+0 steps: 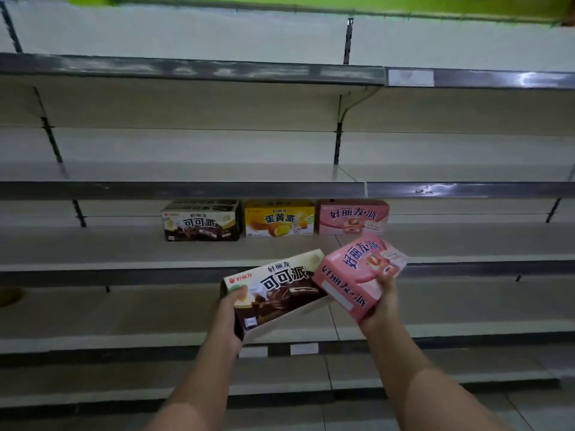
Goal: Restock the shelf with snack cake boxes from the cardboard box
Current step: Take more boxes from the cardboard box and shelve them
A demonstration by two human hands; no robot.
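My left hand (228, 318) grips the left end of a brown chocolate snack cake box (280, 290), held tilted in front of the shelves. My right hand (384, 301) holds a pink snack cake box (354, 272) from below, tilted and touching the brown box's right end. On the middle shelf (93, 244), three boxes stand side by side at the back: a brown one (201, 220), a yellow one (279, 218) and a pink one (353, 217). The cardboard box is out of view.
Several long shelf boards run across the view, above and below the stocked one, with grey front rails (186, 190) and black uprights (337, 141). A white price label (304, 349) sits on a lower rail. Tiled floor shows at the bottom.
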